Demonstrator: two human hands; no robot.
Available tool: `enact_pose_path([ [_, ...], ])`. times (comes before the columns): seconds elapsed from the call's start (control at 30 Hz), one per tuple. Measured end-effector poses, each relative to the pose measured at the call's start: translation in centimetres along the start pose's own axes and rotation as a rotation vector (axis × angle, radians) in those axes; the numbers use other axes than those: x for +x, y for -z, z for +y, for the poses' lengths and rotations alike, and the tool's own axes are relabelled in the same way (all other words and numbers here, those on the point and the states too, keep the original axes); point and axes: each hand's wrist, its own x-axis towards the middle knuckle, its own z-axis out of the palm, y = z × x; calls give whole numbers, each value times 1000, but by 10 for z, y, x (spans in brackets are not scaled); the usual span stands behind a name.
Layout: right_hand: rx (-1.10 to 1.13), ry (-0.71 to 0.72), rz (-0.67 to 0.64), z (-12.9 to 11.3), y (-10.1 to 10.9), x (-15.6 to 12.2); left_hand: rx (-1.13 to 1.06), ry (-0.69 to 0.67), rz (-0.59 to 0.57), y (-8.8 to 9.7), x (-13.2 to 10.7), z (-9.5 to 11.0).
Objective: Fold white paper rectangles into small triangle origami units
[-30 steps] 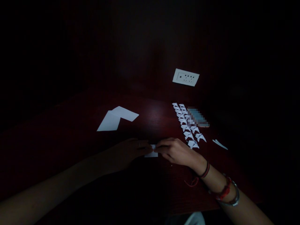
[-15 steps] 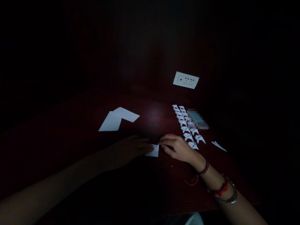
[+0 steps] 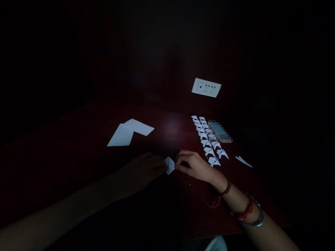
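Observation:
Between my two hands is a small white square of paper (image 3: 170,166), turned so its corners point up and down, with a crease line showing on it. My left hand (image 3: 150,167), in shadow and wearing a ring, has its fingers closed on the paper's left corner. At the right corner, my right hand (image 3: 192,164) pinches the paper between thumb and fingers. Just beyond the right hand, several small folded white paper pieces (image 3: 205,142) stand in two slanting rows.
White paper sheets (image 3: 121,135) lie at the back left of the dark red table (image 3: 170,134). Beside the folded rows is a blurred flat object (image 3: 221,131). Thin white strips (image 3: 244,161) lie farther right. A white socket plate (image 3: 206,87) is on the wall behind.
The small paper has turned from lying edge-on to corner-on. Both hands now grip its opposite corners, where the left fingers were stretched over it before. The view has shifted slightly.

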Motion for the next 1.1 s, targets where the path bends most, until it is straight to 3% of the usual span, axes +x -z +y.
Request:
enact_pose_path([
  [0.2, 114, -60, 3, -4, -1, 3, -17, 75, 4, 2, -1, 5],
  [0.43, 217, -244, 64, 6, -7, 8, 29, 21, -11, -7, -1, 0],
  [0.7, 251, -298, 85, 2, -9, 10, 29, 3, 20, -11, 0, -3],
  [0.93, 288, -201, 92, 3, -9, 10, -113, -36, 22, -11, -4, -14],
  [1.1, 261, -82, 59, 5, -6, 3, -136, -79, -41, -7, -4, -18],
])
